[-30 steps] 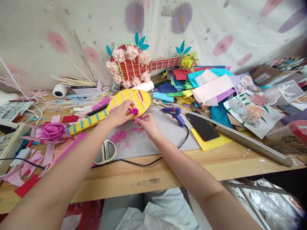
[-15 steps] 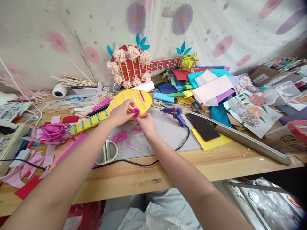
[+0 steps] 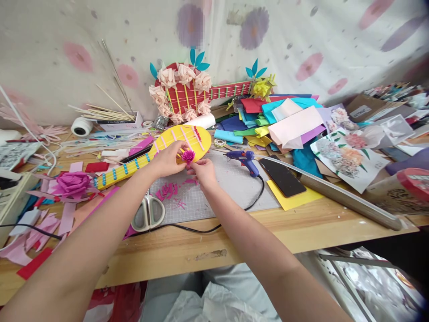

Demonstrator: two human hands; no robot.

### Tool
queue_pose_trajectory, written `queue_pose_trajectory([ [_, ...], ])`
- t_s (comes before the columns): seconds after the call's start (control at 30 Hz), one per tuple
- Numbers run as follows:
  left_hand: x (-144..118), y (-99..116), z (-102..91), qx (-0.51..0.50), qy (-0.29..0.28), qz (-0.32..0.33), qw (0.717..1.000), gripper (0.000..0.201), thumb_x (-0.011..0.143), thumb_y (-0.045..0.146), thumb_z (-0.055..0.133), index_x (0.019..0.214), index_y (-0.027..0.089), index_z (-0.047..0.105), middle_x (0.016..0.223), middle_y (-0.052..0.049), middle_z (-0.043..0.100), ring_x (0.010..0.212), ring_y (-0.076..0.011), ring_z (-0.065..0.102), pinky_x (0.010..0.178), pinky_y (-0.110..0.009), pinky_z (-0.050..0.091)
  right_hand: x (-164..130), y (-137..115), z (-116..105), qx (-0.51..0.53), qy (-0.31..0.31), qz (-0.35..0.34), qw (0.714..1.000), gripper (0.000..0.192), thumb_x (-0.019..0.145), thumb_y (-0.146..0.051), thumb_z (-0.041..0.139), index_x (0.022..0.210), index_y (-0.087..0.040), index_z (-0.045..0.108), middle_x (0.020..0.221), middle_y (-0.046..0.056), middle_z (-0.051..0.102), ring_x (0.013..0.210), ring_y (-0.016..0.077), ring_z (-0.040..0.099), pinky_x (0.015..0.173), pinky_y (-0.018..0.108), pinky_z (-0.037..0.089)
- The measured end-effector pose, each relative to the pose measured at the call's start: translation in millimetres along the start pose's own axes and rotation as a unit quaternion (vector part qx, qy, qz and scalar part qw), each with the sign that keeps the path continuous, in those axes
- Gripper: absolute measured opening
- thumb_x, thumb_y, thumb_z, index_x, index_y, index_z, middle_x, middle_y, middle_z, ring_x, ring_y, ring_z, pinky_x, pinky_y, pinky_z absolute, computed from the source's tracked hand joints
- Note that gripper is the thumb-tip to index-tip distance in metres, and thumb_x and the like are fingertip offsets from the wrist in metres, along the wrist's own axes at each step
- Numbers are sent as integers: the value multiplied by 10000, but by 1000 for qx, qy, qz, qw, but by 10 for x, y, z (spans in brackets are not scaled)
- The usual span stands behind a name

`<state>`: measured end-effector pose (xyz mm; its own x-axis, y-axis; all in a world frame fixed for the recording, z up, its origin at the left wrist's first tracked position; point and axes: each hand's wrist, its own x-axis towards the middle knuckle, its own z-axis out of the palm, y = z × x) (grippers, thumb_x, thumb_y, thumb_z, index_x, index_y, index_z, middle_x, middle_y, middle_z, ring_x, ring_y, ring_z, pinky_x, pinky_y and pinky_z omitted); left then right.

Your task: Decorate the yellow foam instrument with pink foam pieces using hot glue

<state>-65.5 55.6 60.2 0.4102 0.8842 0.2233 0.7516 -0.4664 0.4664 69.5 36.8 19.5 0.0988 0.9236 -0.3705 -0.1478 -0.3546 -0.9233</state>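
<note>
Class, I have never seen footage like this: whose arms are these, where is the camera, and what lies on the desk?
The camera sits on a person's head, looking down at their own bare arms. The left hand steadies a yellow paper guitar, while the right hand pinches a small pink paper flower against its edge. On the wooden desk lie a grey cutting mat, scissors, a blue glue gun, a black phone, stacked coloured paper and a red guitar by the wall.

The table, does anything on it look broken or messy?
Yes. The wooden table has a chipped patch on its front edge, bare and rough. Pink paper scraps lie scattered on the grey cutting mat near the scissors.
</note>
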Motion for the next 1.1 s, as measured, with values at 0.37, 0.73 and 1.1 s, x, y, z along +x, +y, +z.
queue_pose_trajectory([
  [0.37, -15, 57, 29, 86, 2, -10, 996, 500, 723, 301, 577, 1192, 215, 430, 1260, -84, 530, 1129, -232, 558, 917, -361, 460, -74, -91, -37, 42, -18, 14, 999, 154, 808, -173, 535, 785, -203, 386, 651, -22, 636, 433, 74, 581, 348, 155, 324],
  [0.73, 8, 25, 83, 102, -3, -23, 994, 522, 738, 282, 582, 1227, 244, 403, 1280, -73, 511, 1103, -225, 574, 893, -370, 468, -3, -81, -101, -75, -27, -51, 996, 170, 750, -162, 501, 843, -228, 374, 654, -31, 641, 544, 135, 659, 391, 171, 373],
  [1.1, 53, 84, 154, 165, 12, -19, 986, 479, 796, 268, 551, 1249, 234, 399, 1295, -79, 509, 1151, -244, 547, 825, -351, 484, -102, -89, -263, -332, -3, -244, 911, 238, 752, -188, 448, 985, -234, 431, 894, 3, 720, 769, 199, 672, 710, 333, 479],
])
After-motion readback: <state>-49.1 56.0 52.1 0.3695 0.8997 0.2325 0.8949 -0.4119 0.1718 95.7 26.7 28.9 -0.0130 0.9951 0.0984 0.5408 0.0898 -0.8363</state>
